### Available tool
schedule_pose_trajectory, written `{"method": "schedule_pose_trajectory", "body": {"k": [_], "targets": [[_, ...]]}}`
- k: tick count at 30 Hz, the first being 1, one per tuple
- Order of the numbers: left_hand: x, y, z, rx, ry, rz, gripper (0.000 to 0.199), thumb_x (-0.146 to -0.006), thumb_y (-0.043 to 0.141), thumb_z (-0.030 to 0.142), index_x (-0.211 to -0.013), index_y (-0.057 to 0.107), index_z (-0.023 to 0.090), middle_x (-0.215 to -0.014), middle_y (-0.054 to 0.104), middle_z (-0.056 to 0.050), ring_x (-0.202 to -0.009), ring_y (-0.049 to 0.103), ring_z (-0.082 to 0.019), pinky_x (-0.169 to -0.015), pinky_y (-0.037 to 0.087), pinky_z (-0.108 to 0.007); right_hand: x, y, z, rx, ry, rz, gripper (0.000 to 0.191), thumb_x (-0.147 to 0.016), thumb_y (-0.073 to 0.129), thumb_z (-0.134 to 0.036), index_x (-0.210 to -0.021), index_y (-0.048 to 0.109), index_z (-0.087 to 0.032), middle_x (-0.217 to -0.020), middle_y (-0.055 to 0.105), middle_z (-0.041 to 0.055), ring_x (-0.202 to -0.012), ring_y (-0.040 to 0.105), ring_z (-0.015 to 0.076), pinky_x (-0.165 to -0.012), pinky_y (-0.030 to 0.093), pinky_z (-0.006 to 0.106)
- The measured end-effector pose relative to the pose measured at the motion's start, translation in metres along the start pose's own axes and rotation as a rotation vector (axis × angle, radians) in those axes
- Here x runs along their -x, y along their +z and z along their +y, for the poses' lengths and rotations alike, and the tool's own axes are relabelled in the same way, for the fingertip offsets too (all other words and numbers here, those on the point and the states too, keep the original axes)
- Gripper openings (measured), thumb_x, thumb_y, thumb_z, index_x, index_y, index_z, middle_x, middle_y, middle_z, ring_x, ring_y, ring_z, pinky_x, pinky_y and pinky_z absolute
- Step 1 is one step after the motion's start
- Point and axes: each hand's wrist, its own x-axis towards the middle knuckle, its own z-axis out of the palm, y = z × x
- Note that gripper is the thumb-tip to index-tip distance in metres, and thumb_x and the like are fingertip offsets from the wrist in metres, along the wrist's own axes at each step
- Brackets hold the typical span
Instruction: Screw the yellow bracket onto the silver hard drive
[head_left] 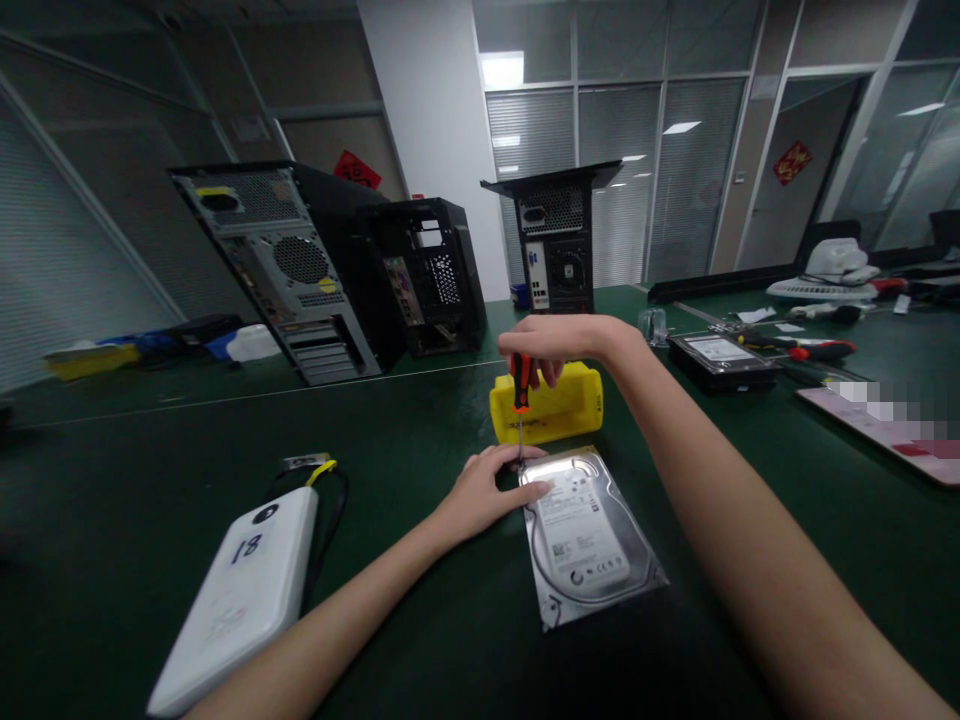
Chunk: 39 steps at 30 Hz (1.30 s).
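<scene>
A silver hard drive (581, 530) with a white label lies flat on the green tabletop (420, 420). My left hand (487, 490) grips its far left corner, thumb on the label and fingers along the far edge. Above that corner my right hand (551, 345) is closed around the top of a red and black screwdriver (520, 385). The screwdriver stands upright, its tip down at the drive's corner; the screw there is too small to make out. Just beyond the drive is a yellow plastic bin (559, 405) with small dark items inside.
A white power bank (240, 590) marked 18, with a cable, lies at the left. Computer cases (322, 270) stand at the back, one more (555, 250) behind my right hand. To the right are another hard drive (724, 360), red-handled pliers (821, 350) and a pink-edged board (885, 430).
</scene>
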Motion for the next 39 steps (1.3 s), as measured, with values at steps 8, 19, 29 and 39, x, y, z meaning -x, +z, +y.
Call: {"method": "schedule_pose_trajectory", "body": {"k": [8,19,29,39], "targets": [[-0.001,0.000,-0.001,0.007,0.009,0.000,0.050,-0.078,0.057,0.057,-0.117,0.059,0.027,-0.119,0.060,-0.004,-0.105,0.052,-0.024,-0.093,0.037,-0.038,0.000,-0.008,0.014,-0.056,0.015,-0.058,0.026,-0.085,0.053,-0.037,-0.084,0.055,-0.011,-0.088,0.068,0.0115,-0.059,0.063,0.0104,-0.058,0.052,0.022],[0.004,0.002,0.000,0.005,0.012,0.017,0.050,-0.077,0.058,0.056,-0.117,0.060,0.026,-0.116,0.061,-0.003,-0.103,0.053,-0.023,-0.093,0.037,-0.038,-0.001,-0.011,0.026,0.037,0.052,-0.106,0.034,-0.087,0.049,-0.042,-0.089,0.062,-0.011,-0.083,0.070,0.0101,-0.063,0.065,0.0134,-0.064,0.053,0.025],[0.006,0.000,0.004,0.001,-0.016,0.006,0.050,-0.077,0.058,0.058,-0.117,0.060,0.027,-0.116,0.061,-0.003,-0.103,0.053,-0.024,-0.092,0.038,-0.039,0.001,-0.010,0.022,0.145,0.141,-0.089,0.049,-0.085,0.044,-0.053,-0.081,0.063,-0.009,-0.070,0.068,0.0109,-0.058,0.064,0.0151,-0.062,0.051,0.028],[0.006,0.000,0.005,0.005,-0.018,0.006,0.051,-0.077,0.057,0.058,-0.116,0.060,0.027,-0.116,0.061,-0.003,-0.103,0.053,-0.024,-0.092,0.038,-0.039,-0.007,-0.004,0.023,0.048,0.006,-0.026,0.027,-0.088,0.042,-0.037,-0.095,0.051,-0.013,-0.097,0.065,0.0112,-0.059,0.062,0.0116,-0.058,0.052,0.026]]}}
